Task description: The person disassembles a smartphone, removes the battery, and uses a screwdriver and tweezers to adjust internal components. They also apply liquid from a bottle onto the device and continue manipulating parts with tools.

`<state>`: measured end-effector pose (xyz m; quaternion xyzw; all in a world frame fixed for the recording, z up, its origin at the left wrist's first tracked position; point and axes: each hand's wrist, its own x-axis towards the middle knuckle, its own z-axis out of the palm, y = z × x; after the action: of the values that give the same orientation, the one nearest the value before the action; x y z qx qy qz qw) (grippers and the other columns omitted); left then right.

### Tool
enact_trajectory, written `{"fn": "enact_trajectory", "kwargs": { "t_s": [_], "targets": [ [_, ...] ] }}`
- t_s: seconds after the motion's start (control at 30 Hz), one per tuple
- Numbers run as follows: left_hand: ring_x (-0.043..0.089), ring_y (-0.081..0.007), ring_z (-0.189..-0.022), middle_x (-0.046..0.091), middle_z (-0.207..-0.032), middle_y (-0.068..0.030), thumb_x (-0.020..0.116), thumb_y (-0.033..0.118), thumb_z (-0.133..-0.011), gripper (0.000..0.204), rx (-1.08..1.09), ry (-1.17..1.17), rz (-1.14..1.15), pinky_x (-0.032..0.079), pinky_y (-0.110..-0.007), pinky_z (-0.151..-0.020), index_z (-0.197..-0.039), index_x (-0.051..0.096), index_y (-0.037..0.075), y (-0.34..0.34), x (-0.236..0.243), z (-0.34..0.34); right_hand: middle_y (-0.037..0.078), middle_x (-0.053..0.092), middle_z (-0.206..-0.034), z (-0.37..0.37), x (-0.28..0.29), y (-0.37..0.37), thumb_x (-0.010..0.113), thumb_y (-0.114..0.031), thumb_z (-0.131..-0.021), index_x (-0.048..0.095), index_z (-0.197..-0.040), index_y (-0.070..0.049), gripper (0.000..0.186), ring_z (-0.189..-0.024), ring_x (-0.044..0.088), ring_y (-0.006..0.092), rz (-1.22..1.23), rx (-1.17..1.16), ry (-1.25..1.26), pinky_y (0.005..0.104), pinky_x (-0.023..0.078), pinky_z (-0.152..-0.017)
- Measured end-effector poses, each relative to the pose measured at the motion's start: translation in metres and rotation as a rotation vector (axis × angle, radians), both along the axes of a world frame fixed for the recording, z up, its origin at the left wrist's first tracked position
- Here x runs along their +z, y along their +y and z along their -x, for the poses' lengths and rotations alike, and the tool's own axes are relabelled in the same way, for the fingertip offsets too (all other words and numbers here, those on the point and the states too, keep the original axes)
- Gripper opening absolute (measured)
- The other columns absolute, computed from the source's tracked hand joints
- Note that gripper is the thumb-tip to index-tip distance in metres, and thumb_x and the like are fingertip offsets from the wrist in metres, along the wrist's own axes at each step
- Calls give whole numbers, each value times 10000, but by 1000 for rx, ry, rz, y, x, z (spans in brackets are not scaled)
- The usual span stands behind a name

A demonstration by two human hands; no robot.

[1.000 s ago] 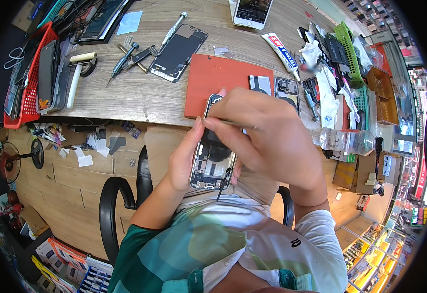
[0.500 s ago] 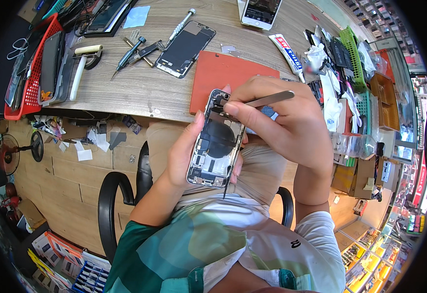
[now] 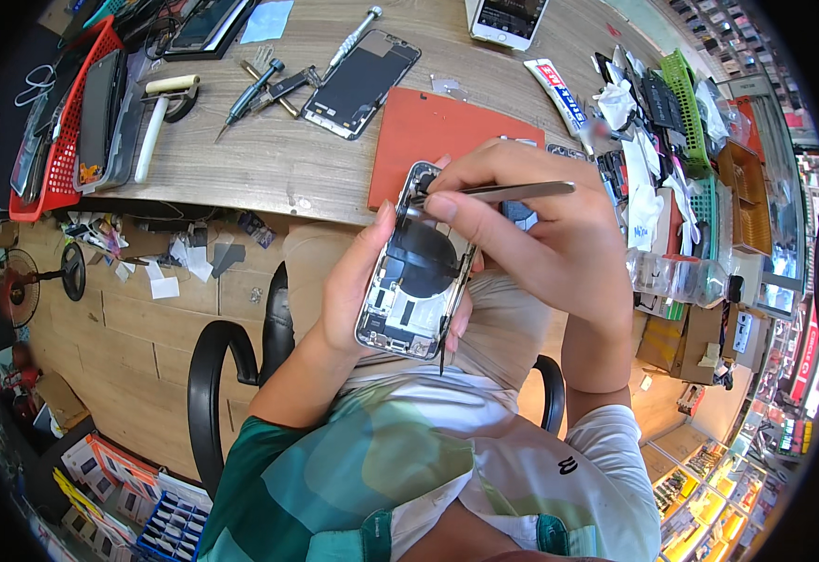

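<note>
An opened phone housing (image 3: 395, 314) with bare inner parts and a black round pad lies tilted in my left hand (image 3: 346, 286). The left thumb presses its left edge, while the fingers wrap round beneath to its right side. A thin dark pointed tool (image 3: 443, 348) sticks out below those fingers; its upper part is hidden. My right hand (image 3: 545, 234) pinches metal tweezers (image 3: 536, 190) over the upper end of the housing. Their tips are among the parts there and hard to make out.
On the desk behind my hands are an orange-red mat (image 3: 447, 136), a detached phone screen (image 3: 363, 84), screwdrivers (image 3: 250, 98), a roller (image 3: 152, 136) and a glue tube (image 3: 558, 94). A red basket (image 3: 58, 178) stands left, a green basket (image 3: 686, 103) right. Chair armrests flank me.
The tweezers and right hand have shifted slightly, with the tips still at the housing's upper end. The housing is a little higher and farther left. The desk view has shifted slightly.
</note>
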<state>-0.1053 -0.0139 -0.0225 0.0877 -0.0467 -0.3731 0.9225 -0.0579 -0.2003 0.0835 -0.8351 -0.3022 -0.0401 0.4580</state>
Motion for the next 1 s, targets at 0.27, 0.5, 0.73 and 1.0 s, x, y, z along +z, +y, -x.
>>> {"fn": "enact_trajectory", "kwargs": {
  "t_s": [0.27,0.5,0.73,1.0],
  "targets": [
    [718,-400,-770,642,-1212,-264,273,629,-1136,746,111,89,71,634,-484,-609,-1552,421,27,-4,20,3,192,680,-1043,37,10,-27,506,-189,-1123,665,-1008,35,298,-941,645,242,-134,-176,-39,367,504,-865],
    [720,-401,-800,634,-1267,-250,251,635,-1137,770,210,4,41,628,-477,-619,-1513,461,-2,-10,22,2,135,681,-1048,69,-12,-51,518,-249,-1153,671,-1042,32,339,-867,590,159,-323,-284,133,298,456,-758],
    [720,-391,-764,677,-1132,-255,246,652,-1132,787,73,41,7,617,-461,-617,-1492,473,-10,-14,26,11,119,748,-1079,75,-12,-38,722,-79,-1046,707,-1213,67,222,-963,734,162,-482,-287,303,272,580,-844],
    [703,-392,-679,653,-1097,-255,256,585,-1154,733,43,105,-51,609,-465,-545,-1749,66,201,-19,31,23,130,789,-1074,66,-14,-17,804,-71,-966,765,-1176,41,241,-952,770,170,-327,-257,422,287,600,-827]
  ]
}}
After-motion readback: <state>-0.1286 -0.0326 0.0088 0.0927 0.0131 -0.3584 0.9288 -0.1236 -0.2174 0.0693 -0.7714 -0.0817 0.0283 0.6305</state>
